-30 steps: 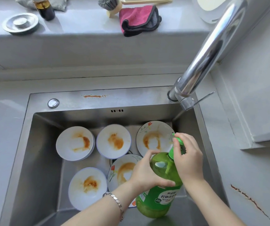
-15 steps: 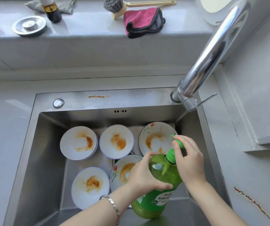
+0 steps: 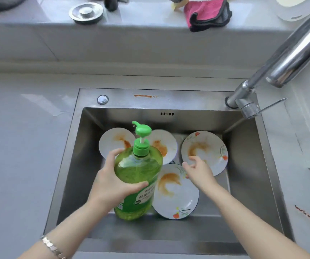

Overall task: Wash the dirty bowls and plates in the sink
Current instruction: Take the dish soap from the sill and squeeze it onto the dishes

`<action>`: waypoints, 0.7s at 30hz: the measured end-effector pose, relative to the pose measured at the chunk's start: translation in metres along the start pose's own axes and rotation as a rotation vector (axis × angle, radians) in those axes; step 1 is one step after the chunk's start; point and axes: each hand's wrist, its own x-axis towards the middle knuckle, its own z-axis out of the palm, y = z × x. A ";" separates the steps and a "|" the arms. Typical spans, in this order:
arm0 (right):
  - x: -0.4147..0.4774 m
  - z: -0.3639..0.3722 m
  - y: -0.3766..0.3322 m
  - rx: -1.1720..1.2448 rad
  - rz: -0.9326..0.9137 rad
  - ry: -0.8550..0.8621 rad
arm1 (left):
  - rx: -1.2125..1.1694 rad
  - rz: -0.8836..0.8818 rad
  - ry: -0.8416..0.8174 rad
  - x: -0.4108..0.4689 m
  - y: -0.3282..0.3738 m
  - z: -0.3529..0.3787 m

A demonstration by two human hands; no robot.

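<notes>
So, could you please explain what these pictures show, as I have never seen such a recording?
There is no machine here: a person wears one wide-angle camera on the head, looking down at their own hands, so every picture comes from that view. The steel sink holds dishes with orange stains: a left bowl and a middle bowl at the back, a far flowered plate and a near flowered plate. The left hand grips a green soap bottle with a pump top, above the sink. The right hand is open and empty above the plates. A faucet reaches in from the right; a pink cloth and a metal sink plug lie on the ledge behind.
</notes>
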 end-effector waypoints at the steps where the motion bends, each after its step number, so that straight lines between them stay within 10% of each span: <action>1: 0.007 0.016 0.003 0.044 0.072 -0.048 | 0.018 0.002 0.049 0.000 -0.006 -0.010; 10: 0.063 0.101 -0.007 0.745 0.397 0.075 | 0.181 0.059 0.122 0.005 -0.045 -0.049; 21: 0.052 0.062 0.007 0.635 0.230 0.244 | 0.106 -0.001 0.042 0.004 -0.042 -0.039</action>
